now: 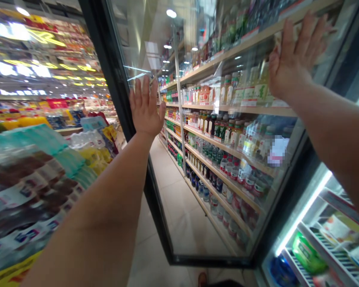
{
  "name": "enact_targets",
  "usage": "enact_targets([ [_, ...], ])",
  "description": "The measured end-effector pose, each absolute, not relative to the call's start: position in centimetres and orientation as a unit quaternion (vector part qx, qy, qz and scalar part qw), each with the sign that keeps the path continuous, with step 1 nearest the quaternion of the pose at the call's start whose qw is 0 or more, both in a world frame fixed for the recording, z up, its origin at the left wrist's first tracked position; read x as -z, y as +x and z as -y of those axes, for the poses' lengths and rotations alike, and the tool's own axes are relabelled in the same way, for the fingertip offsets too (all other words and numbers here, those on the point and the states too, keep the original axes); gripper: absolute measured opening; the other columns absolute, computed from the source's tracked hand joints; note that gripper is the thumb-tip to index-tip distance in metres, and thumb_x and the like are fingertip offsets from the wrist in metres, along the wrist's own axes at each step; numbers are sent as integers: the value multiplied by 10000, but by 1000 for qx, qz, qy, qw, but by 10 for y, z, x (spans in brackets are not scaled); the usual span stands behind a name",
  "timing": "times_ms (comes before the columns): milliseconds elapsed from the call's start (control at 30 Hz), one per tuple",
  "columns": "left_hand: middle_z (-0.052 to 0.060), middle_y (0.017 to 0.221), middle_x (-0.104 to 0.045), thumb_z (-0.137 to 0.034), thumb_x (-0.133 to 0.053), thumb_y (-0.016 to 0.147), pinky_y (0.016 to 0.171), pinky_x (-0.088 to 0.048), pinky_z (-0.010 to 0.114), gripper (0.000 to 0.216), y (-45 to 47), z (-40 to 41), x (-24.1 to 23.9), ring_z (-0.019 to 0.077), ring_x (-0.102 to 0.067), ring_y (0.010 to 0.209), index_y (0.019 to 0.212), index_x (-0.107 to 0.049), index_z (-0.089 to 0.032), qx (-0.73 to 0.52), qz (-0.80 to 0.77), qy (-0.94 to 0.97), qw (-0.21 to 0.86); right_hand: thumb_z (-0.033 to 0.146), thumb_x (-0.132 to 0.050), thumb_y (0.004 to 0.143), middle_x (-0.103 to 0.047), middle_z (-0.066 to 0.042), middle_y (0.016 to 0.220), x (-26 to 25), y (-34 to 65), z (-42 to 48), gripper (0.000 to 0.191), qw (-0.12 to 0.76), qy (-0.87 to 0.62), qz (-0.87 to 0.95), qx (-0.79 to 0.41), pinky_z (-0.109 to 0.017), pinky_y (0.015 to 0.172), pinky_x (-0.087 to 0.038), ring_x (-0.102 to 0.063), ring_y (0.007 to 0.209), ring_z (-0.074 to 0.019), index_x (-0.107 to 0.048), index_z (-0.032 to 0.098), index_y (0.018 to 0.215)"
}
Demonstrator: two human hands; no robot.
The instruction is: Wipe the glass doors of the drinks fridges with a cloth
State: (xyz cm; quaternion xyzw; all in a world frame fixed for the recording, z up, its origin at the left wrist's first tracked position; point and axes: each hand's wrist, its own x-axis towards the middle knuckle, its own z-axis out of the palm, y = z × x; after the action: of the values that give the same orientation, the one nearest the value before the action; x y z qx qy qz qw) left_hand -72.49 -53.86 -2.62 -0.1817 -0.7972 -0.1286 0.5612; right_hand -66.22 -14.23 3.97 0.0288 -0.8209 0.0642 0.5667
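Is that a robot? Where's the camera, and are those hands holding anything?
No robot here! These are a person's own bare arms, and the one picture comes from a camera worn on their head.

The left hand is spread open at the glass door. The right hand is spread there too, higher up, with something pale, perhaps a cloth, peeking out from under it. I can't tell if the left hand has anything under its palm.

Rows of bottles on shelves show in the glass. At the lower right, a green package sits in a lit fridge.
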Motion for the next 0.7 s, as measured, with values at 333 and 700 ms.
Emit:
enact_targets([
  [333, -116, 1671, -64, -728, -214, 933, 1287, 74, 406, 805, -731, 545, 31, 156, 49, 1560, 1581, -262, -253, 125, 769, -201, 594, 475, -238, 1015, 22, -157, 1699, -34, -673, 147, 716, 587, 7, 808, -42, -702, 1181, -30, 41, 1543, -443, -42, 174, 1633],
  [700, -39, 1674, -167, -628, -272, 979, 1288, -7, 453, 693, -729, 551, 33, 200, -26, 1563, 1581, -284, -284, 121, 754, -215, 609, 418, -242, 1007, 7, -168, 1698, -53, -680, 182, 700, 592, -51, 800, -82, -755, 1132, -22, 45, 1545, -439, -53, 174, 1635],
])
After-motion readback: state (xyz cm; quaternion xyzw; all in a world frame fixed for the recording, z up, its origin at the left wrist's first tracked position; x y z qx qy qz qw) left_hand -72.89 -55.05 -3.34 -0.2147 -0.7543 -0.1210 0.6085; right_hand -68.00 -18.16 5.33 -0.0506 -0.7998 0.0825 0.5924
